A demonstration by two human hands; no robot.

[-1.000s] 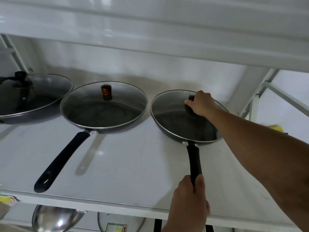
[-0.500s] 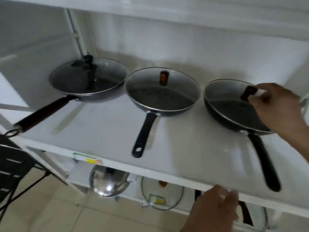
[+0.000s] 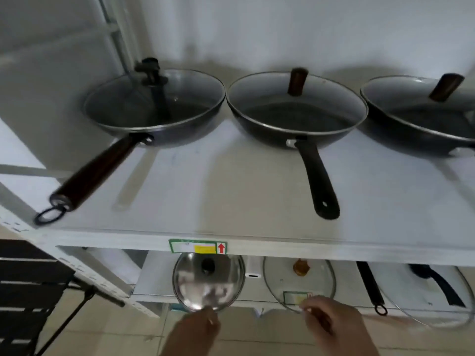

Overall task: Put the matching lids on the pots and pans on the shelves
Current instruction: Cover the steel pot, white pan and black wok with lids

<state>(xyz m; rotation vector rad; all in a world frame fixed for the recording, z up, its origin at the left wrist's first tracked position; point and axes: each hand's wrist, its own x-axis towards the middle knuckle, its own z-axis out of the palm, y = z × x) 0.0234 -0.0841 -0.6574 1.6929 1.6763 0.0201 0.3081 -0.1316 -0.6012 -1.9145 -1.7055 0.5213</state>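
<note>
Three dark pans stand in a row on the upper shelf [image 3: 231, 191], each under a glass lid: the left pan [image 3: 154, 109] with a black-knobbed lid, the middle pan [image 3: 295, 111] and the right pan [image 3: 421, 114] with brown-knobbed lids. On the lower shelf lie a steel lid [image 3: 208, 283], a glass lid with an amber knob [image 3: 299, 281] and a large glass lid with a black handle [image 3: 426, 294]. My left hand [image 3: 195, 330] reaches the steel lid's near rim. My right hand [image 3: 331, 322] is at the near rim of the amber-knobbed lid. Blur hides whether either hand grips.
A black pan handle with a hanging ring [image 3: 370, 286] lies on the lower shelf between two lids. A small white box [image 3: 253, 268] sits behind the steel lid. A black slatted chair [image 3: 28, 291] stands at the lower left on the tiled floor.
My right hand left the right pan's lid knob and my left hand left the shelf edge; both dropped to the lower shelf's lids. My view moved down and left.
</note>
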